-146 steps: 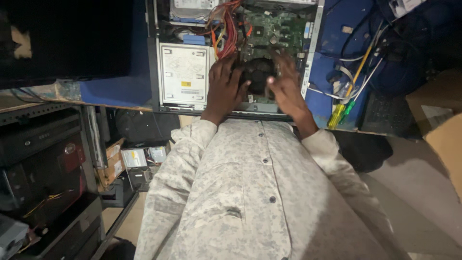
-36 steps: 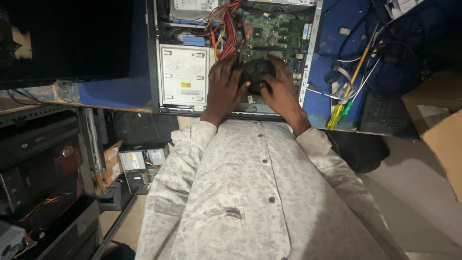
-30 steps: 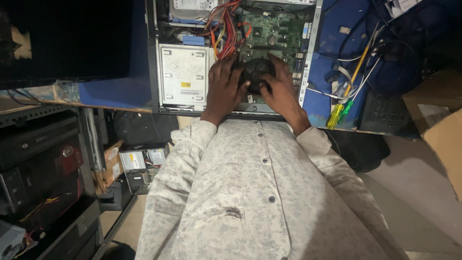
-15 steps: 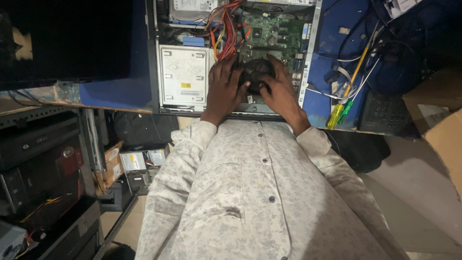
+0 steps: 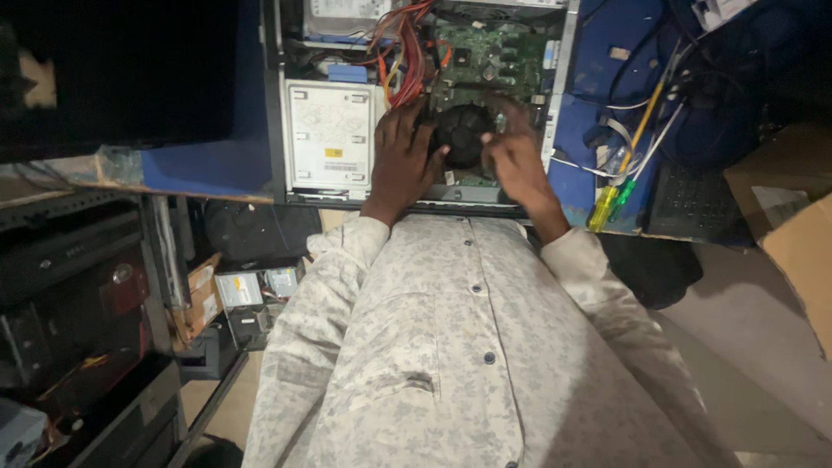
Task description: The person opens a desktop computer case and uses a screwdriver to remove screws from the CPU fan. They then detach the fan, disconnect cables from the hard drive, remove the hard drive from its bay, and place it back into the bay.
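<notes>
Open computer case lies on its side on the blue tabletop, its open face up, reaching to the tabletop's near edge. Inside: green circuit board, red and orange wire bundle toward the far edge, silver drive cage on the left.

Black round cooler fan sits on the board, near the case's near wall. Left hand grips the fan's left side, fingers curled around its rim. Right hand presses against the fan's right side, fingers bent over the top; blurred, exact grip hard to read. Both hands closed on the fan, one each side.

Right of the case, near the tabletop's near edge: yellow-handled screwdriver and green-handled screwdriver, just beside each other, with loose black cables behind. Cardboard box off the right edge.
</notes>
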A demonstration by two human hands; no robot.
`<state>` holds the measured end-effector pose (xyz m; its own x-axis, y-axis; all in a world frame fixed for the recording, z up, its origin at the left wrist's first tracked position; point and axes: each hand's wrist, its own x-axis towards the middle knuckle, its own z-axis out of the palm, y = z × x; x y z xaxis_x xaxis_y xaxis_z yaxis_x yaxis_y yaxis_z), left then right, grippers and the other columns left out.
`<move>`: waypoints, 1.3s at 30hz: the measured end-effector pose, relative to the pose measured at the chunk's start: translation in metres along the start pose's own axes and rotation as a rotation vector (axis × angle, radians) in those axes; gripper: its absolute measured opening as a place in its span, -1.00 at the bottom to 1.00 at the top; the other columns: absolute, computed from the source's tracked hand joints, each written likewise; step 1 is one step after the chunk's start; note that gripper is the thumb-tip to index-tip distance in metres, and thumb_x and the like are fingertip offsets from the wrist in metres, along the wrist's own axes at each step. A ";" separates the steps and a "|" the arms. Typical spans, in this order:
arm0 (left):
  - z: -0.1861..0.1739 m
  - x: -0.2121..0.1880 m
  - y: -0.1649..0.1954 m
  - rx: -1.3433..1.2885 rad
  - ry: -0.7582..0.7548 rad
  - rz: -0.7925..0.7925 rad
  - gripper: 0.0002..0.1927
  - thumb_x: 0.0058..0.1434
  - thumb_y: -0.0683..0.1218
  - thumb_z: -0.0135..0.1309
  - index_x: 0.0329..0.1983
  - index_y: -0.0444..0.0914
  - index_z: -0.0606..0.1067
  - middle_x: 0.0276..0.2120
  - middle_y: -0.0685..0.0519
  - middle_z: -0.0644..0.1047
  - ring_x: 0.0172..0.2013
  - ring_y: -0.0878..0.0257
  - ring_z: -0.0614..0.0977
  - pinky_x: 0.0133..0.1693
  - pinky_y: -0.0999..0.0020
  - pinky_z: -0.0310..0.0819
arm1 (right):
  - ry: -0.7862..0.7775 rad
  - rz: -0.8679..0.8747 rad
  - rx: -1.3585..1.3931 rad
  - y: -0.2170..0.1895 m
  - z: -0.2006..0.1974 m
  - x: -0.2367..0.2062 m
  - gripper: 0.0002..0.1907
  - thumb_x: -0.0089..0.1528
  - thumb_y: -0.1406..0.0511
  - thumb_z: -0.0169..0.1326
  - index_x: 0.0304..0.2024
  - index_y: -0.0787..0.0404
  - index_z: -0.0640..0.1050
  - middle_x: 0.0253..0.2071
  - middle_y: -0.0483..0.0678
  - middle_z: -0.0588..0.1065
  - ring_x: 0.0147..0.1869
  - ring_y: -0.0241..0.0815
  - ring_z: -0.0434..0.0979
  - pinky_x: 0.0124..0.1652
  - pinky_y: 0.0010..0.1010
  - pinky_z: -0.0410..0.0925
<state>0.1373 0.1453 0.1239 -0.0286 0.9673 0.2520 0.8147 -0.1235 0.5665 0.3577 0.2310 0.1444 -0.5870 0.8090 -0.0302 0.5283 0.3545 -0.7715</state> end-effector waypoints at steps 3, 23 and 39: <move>0.002 0.000 -0.001 -0.003 0.042 0.025 -0.54 0.39 0.09 0.13 0.20 -0.27 0.42 0.40 -0.17 0.24 0.35 -0.19 0.27 0.35 -0.15 0.11 | 0.020 -0.031 -0.007 0.002 0.002 0.001 -0.92 0.23 0.38 0.13 -0.28 0.27 0.63 0.49 0.15 0.26 0.61 0.27 0.14 0.51 -0.05 0.07; -0.002 0.000 0.002 0.010 -0.011 -0.020 -0.54 0.41 0.13 0.09 0.21 -0.25 0.44 0.41 -0.15 0.23 0.35 -0.20 0.25 0.34 -0.14 0.10 | -0.021 -0.046 -0.160 -0.010 0.014 0.000 -0.74 0.14 0.42 0.16 -0.11 0.29 0.69 0.47 0.25 0.19 0.53 0.32 0.12 0.45 -0.01 0.11; -0.001 0.001 0.001 0.015 -0.001 -0.005 -0.55 0.39 0.11 0.12 0.19 -0.25 0.43 0.40 -0.17 0.23 0.34 -0.20 0.26 0.33 -0.14 0.11 | -0.013 -0.061 -0.168 -0.010 0.014 0.000 -0.74 0.14 0.42 0.18 -0.11 0.28 0.69 0.48 0.24 0.19 0.54 0.31 0.12 0.46 0.00 0.11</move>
<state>0.1372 0.1456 0.1257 -0.0325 0.9681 0.2484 0.8233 -0.1149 0.5559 0.3437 0.2211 0.1426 -0.6285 0.7778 0.0043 0.5859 0.4771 -0.6551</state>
